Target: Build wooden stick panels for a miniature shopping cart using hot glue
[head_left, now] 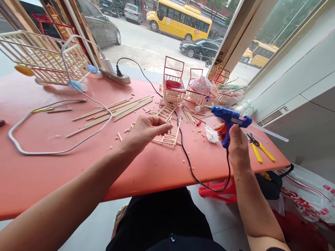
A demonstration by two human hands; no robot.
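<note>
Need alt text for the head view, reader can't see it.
A person's right hand holds a blue glue gun while the left hand, pinched closed, is over a small stick frame on a pink table. Loose sticks and small shopping carts sit around; a yellow bus is outside.

One glue gun (229, 120), two hands (146, 131) (237, 146)

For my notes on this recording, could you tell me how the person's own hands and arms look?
Left hand and right hand wear no visible gloves, rings or watch. Left forearm and right forearm are uncovered; a dark sleeve edge shows above the right elbow.
</note>
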